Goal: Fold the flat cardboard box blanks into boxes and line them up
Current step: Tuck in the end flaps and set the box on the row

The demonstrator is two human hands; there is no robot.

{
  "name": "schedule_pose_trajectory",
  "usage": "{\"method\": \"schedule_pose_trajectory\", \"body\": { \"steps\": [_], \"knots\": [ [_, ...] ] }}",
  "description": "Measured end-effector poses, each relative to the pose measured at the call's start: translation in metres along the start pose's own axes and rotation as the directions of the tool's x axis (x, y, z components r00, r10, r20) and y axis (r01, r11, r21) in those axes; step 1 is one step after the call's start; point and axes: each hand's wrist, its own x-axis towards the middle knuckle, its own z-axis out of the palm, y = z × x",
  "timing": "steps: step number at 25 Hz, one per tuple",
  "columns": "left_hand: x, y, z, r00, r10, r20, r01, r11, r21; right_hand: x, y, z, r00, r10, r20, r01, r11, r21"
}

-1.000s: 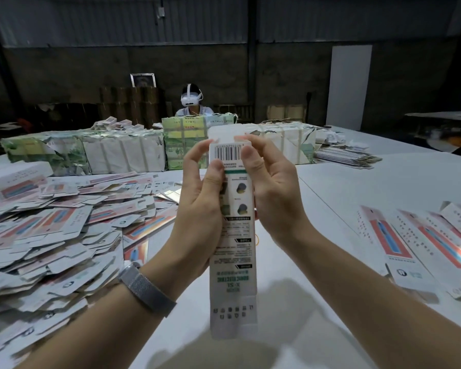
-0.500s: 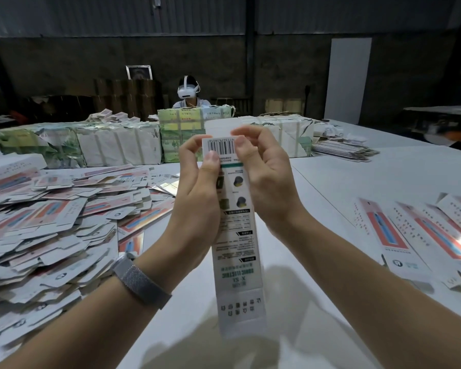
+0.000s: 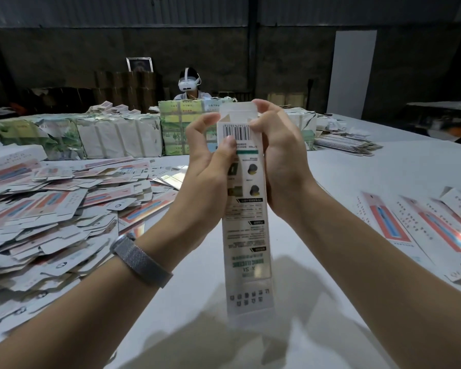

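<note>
I hold a long white printed box [image 3: 246,235] upright above the white table [image 3: 357,171], barcode end up. My left hand [image 3: 210,166] grips its upper left side, thumb pressed just below the barcode. My right hand [image 3: 280,155] clasps the upper right side, fingers curled over the top corner where an end flap stands raised. A big heap of flat box blanks [image 3: 51,209] covers the table on the left. A row of folded boxes [image 3: 423,227] with red and blue print lies side by side on the right.
Wrapped bundles of stock [image 3: 117,134] stand in a row along the back of the table. A stack of flat sheets [image 3: 346,142] lies at the back right. A person with a white headset [image 3: 189,83] sits behind the bundles.
The top end flap has come up above the barcode. My right fingers moved from the front face onto the top right corner, and my left fingers spread away from the box's edge.
</note>
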Motion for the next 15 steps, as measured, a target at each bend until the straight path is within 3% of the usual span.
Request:
{"method": "schedule_pose_trajectory", "body": {
  "steps": [9,15],
  "knots": [
    [-0.006,-0.005,-0.004,0.994,-0.107,-0.012,0.107,0.993,0.049,-0.003,0.013,-0.005,0.993,-0.101,0.06,0.103,0.994,-0.043],
    [-0.007,-0.005,-0.009,0.995,-0.097,0.037,0.096,0.995,0.017,-0.001,0.014,-0.008,0.994,-0.054,0.095,0.062,0.994,-0.087]
  ]
}}
